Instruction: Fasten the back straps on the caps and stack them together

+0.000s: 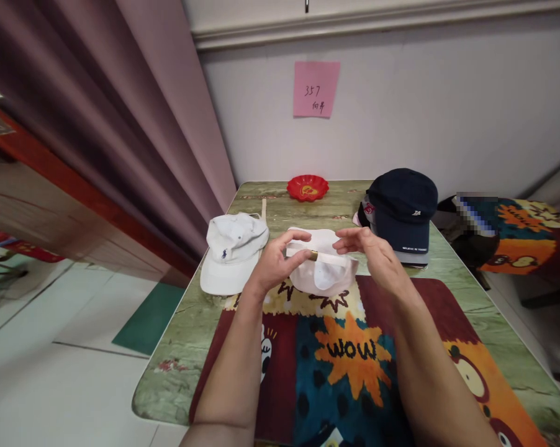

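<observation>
A white cap [324,276] sits at the back edge of a patterned mat, its strap side with a brass buckle [314,255] turned toward me. My left hand [280,257] is at the cap's left side, thumb and fingers apart, the thumb by the strap near the buckle. On the other side my right hand [373,251] curves over the cap's right edge with its fingers apart. Whether the fingertips touch the fabric is hard to see. Left of my hands lies another pale cap [237,239] with a small dark logo, brim toward me.
A stack of caps with a navy cap [403,202] on top stands at the right. A red scalloped dish [308,188] is at the table's back. The colourful mat [349,354] covers the wood-patterned table's front. A pink note [316,90] hangs on the wall.
</observation>
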Motion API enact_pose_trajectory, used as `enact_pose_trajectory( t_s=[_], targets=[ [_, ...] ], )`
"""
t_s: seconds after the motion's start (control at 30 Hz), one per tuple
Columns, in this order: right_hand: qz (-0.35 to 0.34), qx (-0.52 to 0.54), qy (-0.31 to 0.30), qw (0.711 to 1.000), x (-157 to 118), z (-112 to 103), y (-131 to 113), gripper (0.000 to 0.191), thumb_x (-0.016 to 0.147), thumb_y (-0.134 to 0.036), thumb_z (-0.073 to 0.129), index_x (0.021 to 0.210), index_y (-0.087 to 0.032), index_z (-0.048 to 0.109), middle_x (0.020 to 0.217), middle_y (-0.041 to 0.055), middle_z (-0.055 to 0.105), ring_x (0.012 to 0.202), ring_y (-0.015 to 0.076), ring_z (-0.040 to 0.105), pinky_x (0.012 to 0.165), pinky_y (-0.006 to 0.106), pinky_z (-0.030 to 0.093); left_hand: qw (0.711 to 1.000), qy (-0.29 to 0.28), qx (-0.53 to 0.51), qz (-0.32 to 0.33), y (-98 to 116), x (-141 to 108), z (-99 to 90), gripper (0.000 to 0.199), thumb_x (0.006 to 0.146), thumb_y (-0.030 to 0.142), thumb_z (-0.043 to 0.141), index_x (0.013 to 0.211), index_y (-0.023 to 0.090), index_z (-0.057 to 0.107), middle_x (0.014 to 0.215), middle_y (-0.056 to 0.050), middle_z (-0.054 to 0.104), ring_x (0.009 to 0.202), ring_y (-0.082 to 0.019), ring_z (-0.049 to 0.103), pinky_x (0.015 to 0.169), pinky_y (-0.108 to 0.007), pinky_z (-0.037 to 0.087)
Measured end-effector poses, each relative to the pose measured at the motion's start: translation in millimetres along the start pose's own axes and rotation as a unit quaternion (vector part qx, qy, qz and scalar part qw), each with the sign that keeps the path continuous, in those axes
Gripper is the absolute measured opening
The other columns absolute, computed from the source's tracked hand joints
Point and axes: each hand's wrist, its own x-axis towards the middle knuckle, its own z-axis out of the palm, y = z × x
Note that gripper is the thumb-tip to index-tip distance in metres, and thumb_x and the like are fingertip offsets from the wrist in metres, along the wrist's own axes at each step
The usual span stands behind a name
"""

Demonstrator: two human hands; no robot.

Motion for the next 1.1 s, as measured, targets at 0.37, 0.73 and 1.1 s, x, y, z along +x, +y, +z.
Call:
enact_pose_trajectory(
  t_s=[0.37,0.73,1.1],
  targets=[
    [0.021,-0.126,-0.094,0.987,-4.1,4.4,-11.2,0.04,0.087,-0.056,0.07,0.103,-0.02,0.075,0.098,0.0066,0.075,0.09,0.0229,0.068,0.069,0.029,0.051,0.998,-0.043,-0.028,-0.027,-4.6,0.8,-0.2,0.036,0.094,0.049,0.062,0.109,0.019,0.073,0.113,-0.008,0.074,0.109,-0.024,0.067,0.097,-0.035,0.049],
    [-0.02,-0.146,-0.087,0.985,-6.0,21.8,-6.1,0.026,0.089,-0.045,0.068,0.088,-0.021,0.075,0.085,0.0033,0.073,0.067,0.0152,0.06,0.055,0.025,0.043,0.997,-0.068,-0.021,0.006,-2.5,-0.2,-2.1,0.026,0.087,0.043,0.07,0.092,0.018,0.072,0.1,-0.008,0.071,0.104,-0.024,0.065,0.096,-0.036,0.047],
    [-0.035,-0.192,-0.058,0.979,-7.4,26.3,-13.1,0.022,0.088,-0.042,0.068,0.082,-0.021,0.074,0.08,0.0034,0.074,0.069,0.0168,0.063,0.052,0.024,0.037,0.999,-0.05,-0.019,0.009,-3.7,-0.8,-0.4,0.023,0.087,0.04,0.07,0.086,0.017,0.072,0.096,-0.008,0.072,0.105,-0.024,0.065,0.097,-0.037,0.048]
  ],
)
